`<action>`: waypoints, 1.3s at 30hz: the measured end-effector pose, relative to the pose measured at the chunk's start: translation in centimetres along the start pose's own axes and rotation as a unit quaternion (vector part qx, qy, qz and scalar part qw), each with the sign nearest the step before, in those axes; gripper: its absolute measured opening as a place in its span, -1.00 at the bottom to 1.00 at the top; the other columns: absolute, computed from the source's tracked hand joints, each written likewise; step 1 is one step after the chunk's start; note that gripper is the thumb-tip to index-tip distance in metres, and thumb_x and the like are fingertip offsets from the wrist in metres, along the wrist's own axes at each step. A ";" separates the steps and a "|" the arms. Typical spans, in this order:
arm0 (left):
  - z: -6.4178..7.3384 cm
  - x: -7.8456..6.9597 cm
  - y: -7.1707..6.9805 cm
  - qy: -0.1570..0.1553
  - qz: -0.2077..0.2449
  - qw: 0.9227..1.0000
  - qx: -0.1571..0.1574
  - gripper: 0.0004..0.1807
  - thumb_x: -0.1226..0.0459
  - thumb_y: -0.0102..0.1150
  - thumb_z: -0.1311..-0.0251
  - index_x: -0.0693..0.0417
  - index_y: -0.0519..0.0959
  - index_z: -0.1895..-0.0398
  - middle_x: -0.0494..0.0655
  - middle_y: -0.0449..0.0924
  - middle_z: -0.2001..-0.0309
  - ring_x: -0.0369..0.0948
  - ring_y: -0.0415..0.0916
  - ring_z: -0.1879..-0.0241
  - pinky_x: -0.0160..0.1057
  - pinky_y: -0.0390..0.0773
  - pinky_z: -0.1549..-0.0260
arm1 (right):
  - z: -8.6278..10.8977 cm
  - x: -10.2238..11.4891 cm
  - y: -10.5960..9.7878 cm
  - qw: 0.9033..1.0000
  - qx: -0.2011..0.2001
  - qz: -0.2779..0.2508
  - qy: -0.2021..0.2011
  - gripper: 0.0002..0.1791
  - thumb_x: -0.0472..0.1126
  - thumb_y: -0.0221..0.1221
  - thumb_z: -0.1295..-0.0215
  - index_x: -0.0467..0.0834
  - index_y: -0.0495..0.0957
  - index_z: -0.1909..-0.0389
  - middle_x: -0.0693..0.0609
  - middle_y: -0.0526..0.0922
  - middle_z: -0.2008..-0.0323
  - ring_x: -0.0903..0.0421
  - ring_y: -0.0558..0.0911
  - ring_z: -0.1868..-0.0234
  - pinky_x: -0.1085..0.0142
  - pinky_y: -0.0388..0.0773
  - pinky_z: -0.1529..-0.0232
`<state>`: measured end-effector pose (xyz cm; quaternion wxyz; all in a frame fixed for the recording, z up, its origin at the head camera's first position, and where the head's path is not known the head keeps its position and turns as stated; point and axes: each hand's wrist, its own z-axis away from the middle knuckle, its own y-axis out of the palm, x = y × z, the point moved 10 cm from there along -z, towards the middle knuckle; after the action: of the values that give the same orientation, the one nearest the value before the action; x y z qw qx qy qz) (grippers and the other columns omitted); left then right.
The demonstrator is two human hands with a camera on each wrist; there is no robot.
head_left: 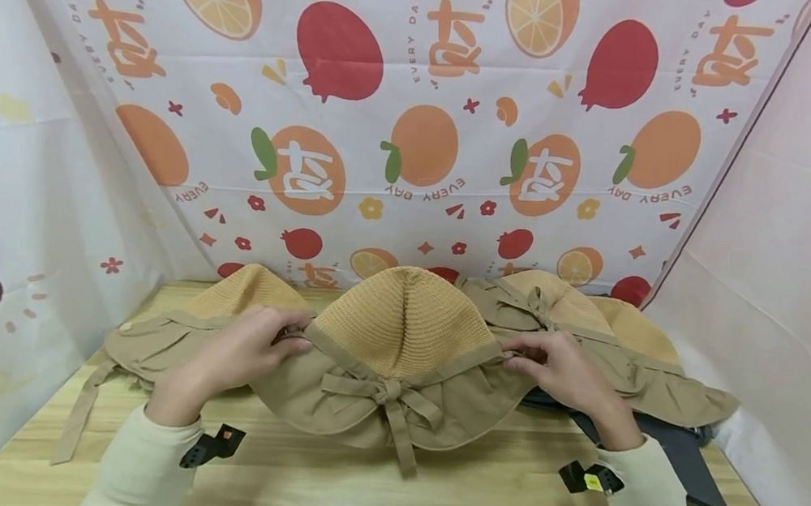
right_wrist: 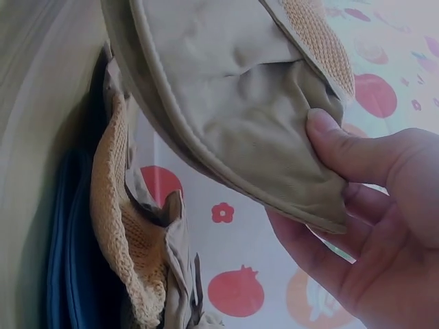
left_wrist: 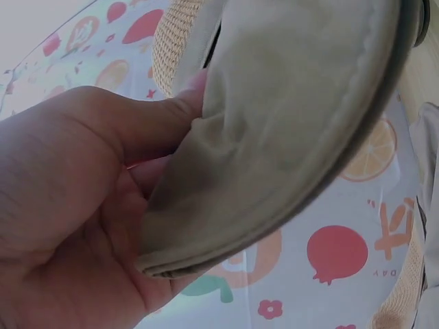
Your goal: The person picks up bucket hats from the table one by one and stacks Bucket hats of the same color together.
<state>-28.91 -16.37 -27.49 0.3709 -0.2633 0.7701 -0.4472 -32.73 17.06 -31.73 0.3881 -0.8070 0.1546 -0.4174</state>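
Note:
A sun hat (head_left: 398,326) with a woven straw crown, a khaki cloth brim and a tied bow in front is held up over the table, folded flat. My left hand (head_left: 245,352) pinches its left side where crown and brim meet. On the opposite side my right hand (head_left: 566,370) pinches it between thumb and fingers. In the left wrist view the thumb of the left hand (left_wrist: 89,185) presses the brim cloth (left_wrist: 274,130). The right wrist view has the right hand (right_wrist: 384,212) gripping the brim cloth (right_wrist: 240,123) near its fold.
Another straw and khaki hat (head_left: 247,295) lies at the back left, a strap (head_left: 80,417) hanging from it. Two more such hats (head_left: 555,300) lie at the back right, over a dark blue cloth item (head_left: 678,467). A fruit-print curtain (head_left: 430,76) stands behind the wooden table (head_left: 323,498).

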 end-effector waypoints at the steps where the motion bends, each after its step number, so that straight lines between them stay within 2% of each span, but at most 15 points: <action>1: 0.0 0.1 -0.1 -0.002 -0.001 1.000 0.003 -0.69 0.42 0.36 -0.26 -0.06 0.47 0.53 -0.35 0.27 0.59 -0.45 0.20 0.55 -0.42 0.28 0.54 | 0.0 0.1 0.0 1.000 -0.003 -0.001 -0.002 -0.82 -0.31 0.36 -0.31 -0.10 0.78 0.10 0.09 0.79 0.31 0.38 0.49 0.46 0.43 0.49 0.46; 4: 0.1 0.1 -0.3 -0.008 -0.006 1.000 0.014 -0.72 0.44 0.30 -0.29 -0.06 0.50 0.49 -0.33 0.31 0.58 -0.44 0.23 0.55 -0.41 0.30 0.53 | 0.0 0.3 0.1 1.000 -0.017 -0.001 -0.009 -0.82 -0.33 0.35 -0.31 -0.10 0.79 0.11 0.04 0.82 0.25 0.38 0.57 0.40 0.43 0.55 0.42; 9: 0.4 0.5 -0.8 -0.018 -0.021 0.999 0.020 -0.78 0.50 0.19 -0.28 -0.02 0.60 0.37 -0.28 0.44 0.52 -0.39 0.29 0.50 -0.38 0.34 0.49 | -0.8 1.5 0.8 0.999 -0.020 0.007 -0.044 -0.77 -0.40 0.32 -0.32 -0.15 0.77 0.06 -0.04 0.83 0.13 0.30 0.72 0.21 0.40 0.68 0.24; 14: 0.8 2.2 -1.7 -0.027 -0.026 0.999 0.030 -0.80 0.52 0.10 -0.33 0.06 0.58 0.32 -0.26 0.34 0.56 -0.37 0.25 0.53 -0.37 0.32 0.50 | -2.8 3.0 1.5 0.998 -0.011 0.013 -0.060 -0.75 -0.42 0.30 -0.33 -0.15 0.76 0.02 -0.03 0.82 0.12 0.29 0.65 0.29 0.41 0.63 0.30; 16: 0.9 2.9 -2.4 -0.032 -0.045 0.998 0.032 -0.81 0.52 0.10 -0.35 0.09 0.59 0.33 -0.25 0.30 0.58 -0.35 0.25 0.54 -0.35 0.32 0.49 | -3.7 3.6 1.8 0.998 -0.008 0.015 -0.063 -0.75 -0.40 0.30 -0.35 -0.14 0.75 0.01 -0.03 0.81 0.11 0.29 0.62 0.30 0.40 0.61 0.31; 19: 1.1 4.0 -4.1 -0.038 -0.096 0.994 0.024 -0.85 0.50 0.14 -0.34 0.12 0.63 0.30 -0.24 0.38 0.57 -0.30 0.31 0.51 -0.30 0.35 0.47 | -5.3 4.6 2.5 0.997 0.003 0.013 -0.073 -0.75 -0.37 0.28 -0.38 -0.11 0.74 -0.02 -0.01 0.80 0.10 0.27 0.63 0.28 0.38 0.61 0.28; 22: 1.2 5.1 -5.6 -0.047 -0.126 0.991 0.017 -0.89 0.50 0.15 -0.33 0.21 0.66 0.25 -0.19 0.48 0.54 -0.25 0.34 0.50 -0.27 0.36 0.48 | -6.9 5.7 3.1 0.996 0.010 0.015 -0.082 -0.77 -0.35 0.28 -0.39 -0.08 0.74 0.00 0.03 0.79 0.12 0.23 0.66 0.24 0.35 0.63 0.22; 26: 1.4 6.6 -7.1 -0.060 -0.130 0.990 0.020 -0.87 0.52 0.12 -0.33 0.30 0.67 0.20 -0.15 0.51 0.53 -0.24 0.32 0.51 -0.30 0.32 0.51 | -9.2 7.0 3.6 0.995 0.015 0.021 -0.099 -0.81 -0.36 0.29 -0.38 -0.12 0.73 0.06 0.01 0.81 0.14 0.18 0.69 0.20 0.31 0.65 0.16; 30: 1.7 8.0 -8.2 -0.064 -0.141 0.988 0.028 -0.83 0.53 0.10 -0.34 0.18 0.62 0.35 -0.19 0.39 0.58 -0.24 0.27 0.53 -0.31 0.29 0.51 | -11.3 7.7 4.4 0.995 0.029 0.012 -0.099 -0.81 -0.35 0.28 -0.39 -0.16 0.74 0.04 -0.03 0.82 0.11 0.14 0.72 0.18 0.31 0.67 0.13; 33: 1.8 9.3 -9.1 -0.070 -0.154 0.985 0.035 -0.80 0.54 0.11 -0.33 0.13 0.61 0.39 -0.17 0.44 0.56 -0.21 0.31 0.52 -0.26 0.33 0.48 | -12.7 8.0 5.2 0.995 0.047 -0.002 -0.089 -0.80 -0.34 0.27 -0.41 -0.16 0.73 0.01 -0.04 0.82 0.08 0.14 0.73 0.12 0.32 0.67 0.05; 35: 1.7 10.2 -9.7 -0.081 -0.158 0.983 0.039 -0.83 0.54 0.11 -0.32 0.20 0.66 0.33 -0.08 0.57 0.50 -0.17 0.39 0.48 -0.20 0.41 0.45 | -13.5 8.1 5.7 0.995 0.057 -0.011 -0.082 -0.79 -0.33 0.26 -0.42 -0.16 0.73 -0.01 -0.03 0.81 0.07 0.14 0.73 0.09 0.31 0.66 0.02; 37: 1.5 11.0 -10.4 -0.087 -0.158 0.983 0.039 -0.85 0.55 0.12 -0.29 0.32 0.69 0.24 0.09 0.68 0.41 -0.09 0.53 0.43 -0.08 0.55 0.41 | -14.2 8.3 6.1 0.995 0.063 -0.016 -0.077 -0.79 -0.33 0.26 -0.42 -0.17 0.73 -0.01 -0.03 0.81 0.07 0.13 0.72 0.09 0.30 0.66 0.01; 39: 1.2 11.7 -11.0 -0.091 -0.159 0.982 0.038 -0.83 0.56 0.14 -0.26 0.41 0.69 0.17 0.24 0.72 0.33 0.02 0.63 0.36 0.06 0.64 0.33 | -14.9 8.4 6.5 0.995 0.063 -0.018 -0.075 -0.79 -0.33 0.26 -0.42 -0.17 0.73 -0.01 -0.04 0.81 0.08 0.12 0.72 0.11 0.30 0.66 0.04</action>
<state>-33.94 -30.69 -22.07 0.3738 -0.4073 0.6638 -0.5037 -39.02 0.61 -26.75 0.4412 -0.8124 0.0839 -0.3718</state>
